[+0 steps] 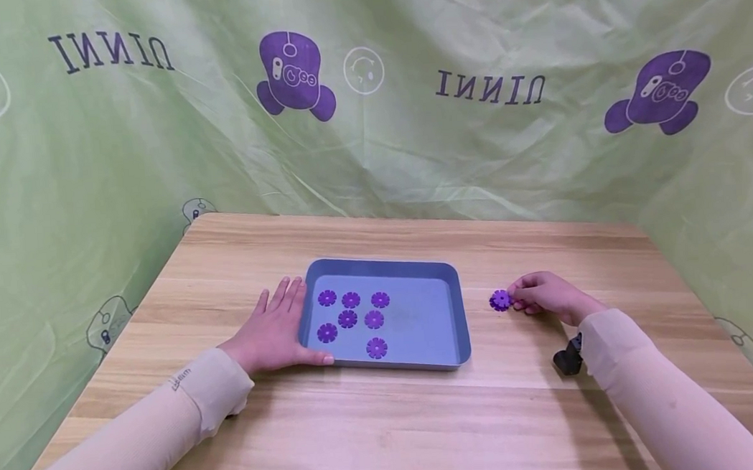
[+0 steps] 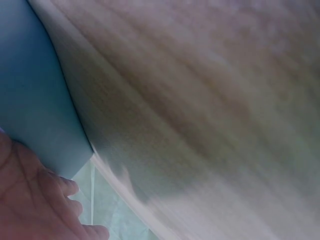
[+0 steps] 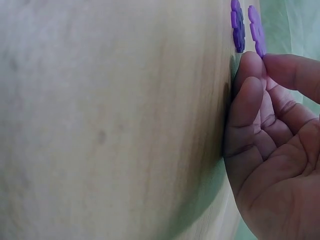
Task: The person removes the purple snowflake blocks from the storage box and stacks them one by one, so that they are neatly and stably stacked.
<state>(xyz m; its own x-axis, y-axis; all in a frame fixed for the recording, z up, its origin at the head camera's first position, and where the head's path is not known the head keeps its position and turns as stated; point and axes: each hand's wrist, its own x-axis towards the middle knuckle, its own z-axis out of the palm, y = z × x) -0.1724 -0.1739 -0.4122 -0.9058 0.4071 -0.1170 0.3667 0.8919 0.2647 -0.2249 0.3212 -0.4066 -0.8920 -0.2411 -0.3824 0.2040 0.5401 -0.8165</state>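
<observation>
My right hand [image 1: 545, 296] pinches a purple notched interlocking disc [image 3: 256, 31] between thumb and forefinger, to the right of the tray. Just under that disc in the right wrist view is another purple disc [image 3: 238, 27], close to the tabletop; the two overlap in the head view. A shallow blue-grey tray [image 1: 420, 318] lies in the middle, with several purple discs [image 1: 348, 319] spread flat over its left half. At the tray's left side rests my left hand [image 1: 275, 334], fingers extended along the wall and thumb at the front left corner.
The tray stands on a wood-grain table [image 1: 388, 428]. A green printed curtain [image 1: 365, 156] hangs behind the table and at both sides. A small black device [image 1: 569, 357] is worn under my right wrist.
</observation>
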